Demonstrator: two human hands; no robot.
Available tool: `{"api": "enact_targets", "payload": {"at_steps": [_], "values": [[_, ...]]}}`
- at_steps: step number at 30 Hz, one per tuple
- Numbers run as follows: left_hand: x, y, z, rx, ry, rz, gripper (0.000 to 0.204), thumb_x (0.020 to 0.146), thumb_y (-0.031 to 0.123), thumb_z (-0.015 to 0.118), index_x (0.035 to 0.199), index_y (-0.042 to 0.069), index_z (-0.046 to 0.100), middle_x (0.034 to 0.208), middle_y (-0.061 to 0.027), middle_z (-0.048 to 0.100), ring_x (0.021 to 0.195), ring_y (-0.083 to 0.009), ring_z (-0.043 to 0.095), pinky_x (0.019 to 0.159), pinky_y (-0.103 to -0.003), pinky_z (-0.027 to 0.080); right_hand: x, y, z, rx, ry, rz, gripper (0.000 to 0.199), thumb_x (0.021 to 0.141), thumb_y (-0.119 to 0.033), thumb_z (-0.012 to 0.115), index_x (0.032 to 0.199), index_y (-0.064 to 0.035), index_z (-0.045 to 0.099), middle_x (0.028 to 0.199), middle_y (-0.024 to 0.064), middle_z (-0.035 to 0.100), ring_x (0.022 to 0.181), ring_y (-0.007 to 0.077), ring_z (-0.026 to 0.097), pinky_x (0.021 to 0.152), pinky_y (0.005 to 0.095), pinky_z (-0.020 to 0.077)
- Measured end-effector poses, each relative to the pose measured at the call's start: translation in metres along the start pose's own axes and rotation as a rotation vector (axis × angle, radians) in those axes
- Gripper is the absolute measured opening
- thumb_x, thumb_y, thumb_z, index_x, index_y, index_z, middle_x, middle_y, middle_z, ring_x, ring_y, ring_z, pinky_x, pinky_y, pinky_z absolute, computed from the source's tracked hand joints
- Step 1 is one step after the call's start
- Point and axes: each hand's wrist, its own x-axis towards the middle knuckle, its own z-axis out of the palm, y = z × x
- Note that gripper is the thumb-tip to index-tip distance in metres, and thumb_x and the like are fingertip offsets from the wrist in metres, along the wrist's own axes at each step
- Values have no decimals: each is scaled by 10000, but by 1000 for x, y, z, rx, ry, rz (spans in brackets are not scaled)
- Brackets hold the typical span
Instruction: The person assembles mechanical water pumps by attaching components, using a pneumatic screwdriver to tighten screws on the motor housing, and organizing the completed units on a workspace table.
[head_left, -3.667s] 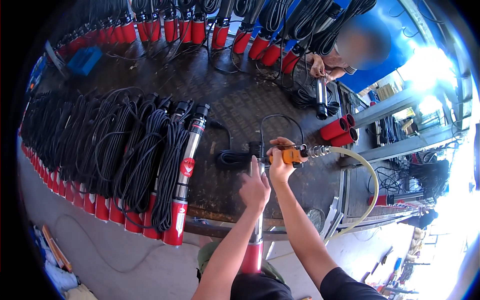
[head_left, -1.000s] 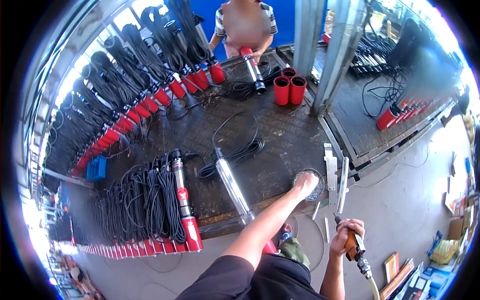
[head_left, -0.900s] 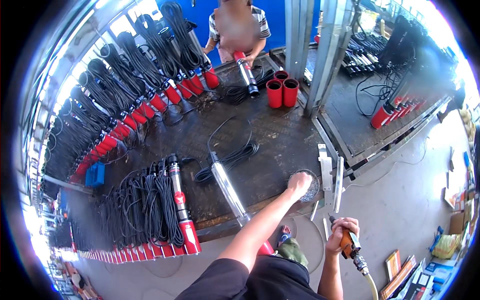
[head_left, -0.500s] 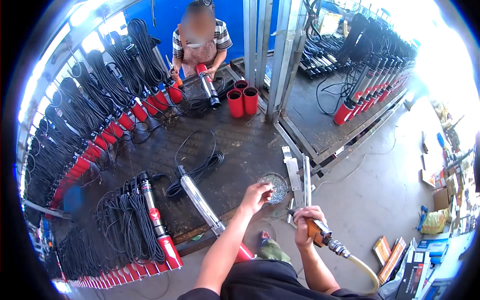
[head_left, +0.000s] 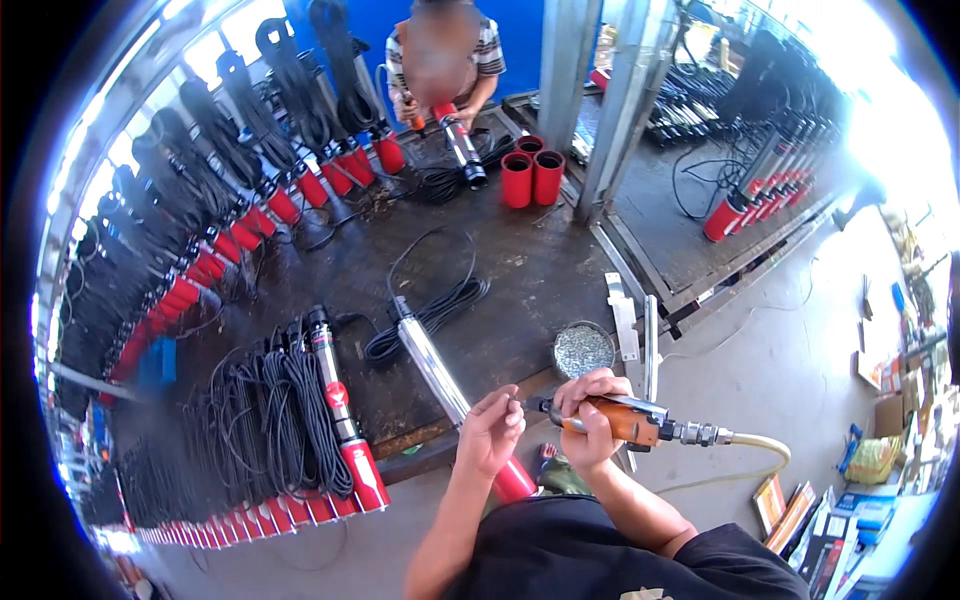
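My right hand (head_left: 592, 415) is wrapped round an orange and black air screwdriver (head_left: 630, 422), whose tip points left toward my other hand. Fingers of my left hand (head_left: 492, 428) are pinched together just off that tip; whatever they hold is too small to make out. A round dish (head_left: 583, 350) full of small silvery metal pieces, seemingly screws, stands at the table edge beyond my right hand. Below my left hand, a silver tubular pump (head_left: 430, 360) with a red end lies over the table edge. Its coiled black cable (head_left: 430, 318) rests behind it.
Flat metal bars (head_left: 623, 315) lie right of the dish. Red pumps with black cables (head_left: 365, 478) line the table's left side. Across the table, a person (head_left: 440, 70) handles another pump (head_left: 460, 150) beside three red cups (head_left: 532, 172). An air hose (head_left: 765, 440) trails from the screwdriver.
My left hand has left the dish and come back toward me. My right hand has swung the screwdriver up and leftward, bringing its tip near my left fingers. The view has shifted.
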Motion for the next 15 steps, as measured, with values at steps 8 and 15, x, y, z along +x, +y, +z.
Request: {"api": "enact_targets", "payload": {"at_steps": [8,15], "values": [[-42,1,-35,-156,42,53,242,1037,163,554,1121,-46,639,863,-90,681,712,-145,586,594,-263,442,-31,19,19,1,-78,139,195,796,-70,539,982,-33,491,871,113,502,619,163,496,620,342,480],[-55,-11,-69,-268,139,55,246,1025,198,584,1075,-35,644,811,-88,680,655,-147,587,572,-262,443,-58,42,14,-56,-212,241,194,823,-65,576,994,-30,492,879,125,516,643,191,534,643,371,507]]}}
